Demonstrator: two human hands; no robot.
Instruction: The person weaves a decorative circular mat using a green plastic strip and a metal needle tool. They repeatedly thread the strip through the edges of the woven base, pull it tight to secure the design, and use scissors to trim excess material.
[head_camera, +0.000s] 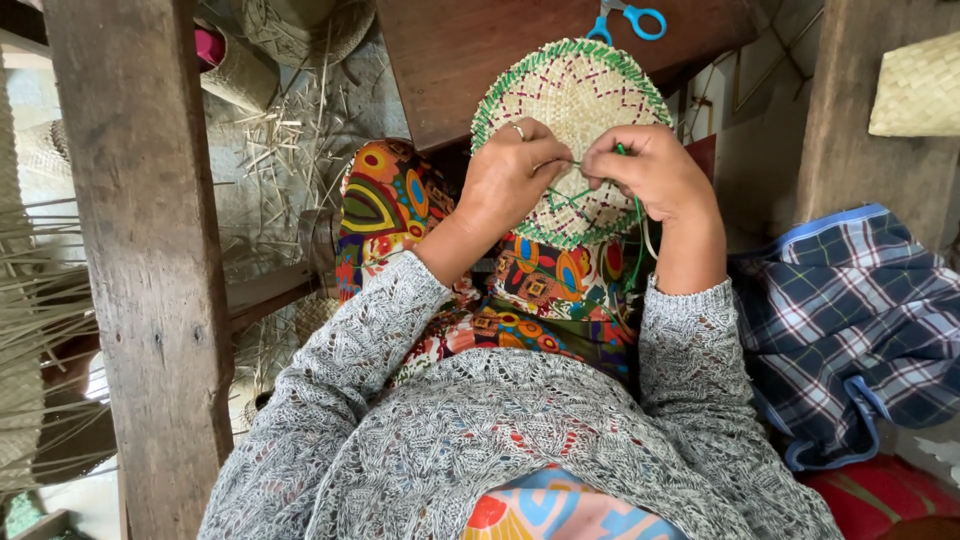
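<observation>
A round woven straw mat (580, 95) with a green stitched edge and a reddish dotted pattern is held upright over my lap. My left hand (512, 175), with a ring on one finger, grips the mat's lower left part. My right hand (650, 172) pinches a green strand (638, 232) against the mat's lower right edge; the strand hangs down from my fingers. Both hands nearly touch at the mat's lower middle. My lap is covered by bright patterned cloth (530, 290).
Blue-handled scissors (625, 17) lie on a dark wooden board (450, 60) behind the mat. A thick wooden post (145, 260) stands at left, with loose straw (270, 135) and woven baskets beyond it. A blue plaid cloth (850, 320) lies at right, under a woven piece (920, 90).
</observation>
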